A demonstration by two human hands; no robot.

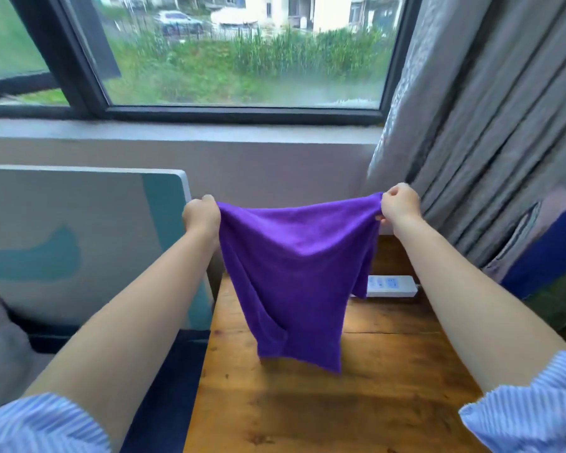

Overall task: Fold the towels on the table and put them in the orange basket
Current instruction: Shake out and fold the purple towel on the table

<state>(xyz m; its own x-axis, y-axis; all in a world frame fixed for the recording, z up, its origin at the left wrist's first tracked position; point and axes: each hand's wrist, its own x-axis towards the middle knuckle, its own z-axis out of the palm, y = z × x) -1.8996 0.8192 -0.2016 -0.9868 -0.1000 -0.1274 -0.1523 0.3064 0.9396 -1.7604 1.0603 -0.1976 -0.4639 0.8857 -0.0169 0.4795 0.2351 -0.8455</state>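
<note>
A purple towel hangs in the air above the wooden table, spread between both hands. My left hand grips its upper left corner. My right hand grips its upper right corner. The towel sags in the middle, and its lower edge hangs just above the tabletop. No orange basket is in view.
A white power strip lies at the table's far right. A grey and teal panel stands to the left of the table. Grey curtains hang at the right beside the window.
</note>
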